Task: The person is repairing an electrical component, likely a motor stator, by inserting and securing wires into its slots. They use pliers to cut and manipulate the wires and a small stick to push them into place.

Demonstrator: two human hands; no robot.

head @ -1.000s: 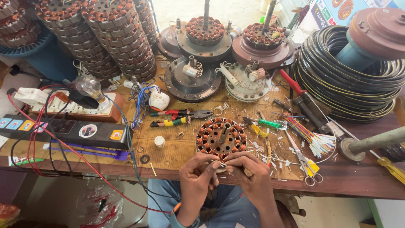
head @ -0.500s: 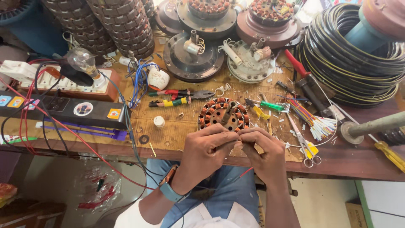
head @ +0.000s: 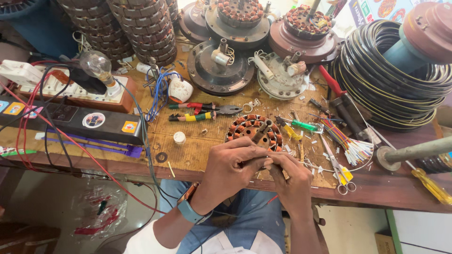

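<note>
A round fan stator [head: 245, 126] with copper windings lies near the bench's front edge, with a short stick [head: 262, 131] poking up from its middle. My left hand [head: 230, 169] and my right hand [head: 293, 182] meet just in front of the stator. The fingertips of both hands pinch a thin wire lead where they touch. The lead itself is mostly hidden by the fingers. A blue watch [head: 190, 210] is on my left wrist. A red wire [head: 272, 199] hangs below the bench edge between my arms.
Pliers [head: 202, 112], a green screwdriver [head: 303, 125], scissors [head: 340, 175] and a bundle of sleeved wires [head: 352, 146] lie around the stator. A black power strip [head: 70, 122] and bulb [head: 96, 63] are at the left, motor housings [head: 219, 70] behind, and a black cable coil [head: 391, 80] at the right.
My hands stay together at the stator's near side. The right hand has closed in on the left, and the view has tilted so the bench sits higher in the frame.
</note>
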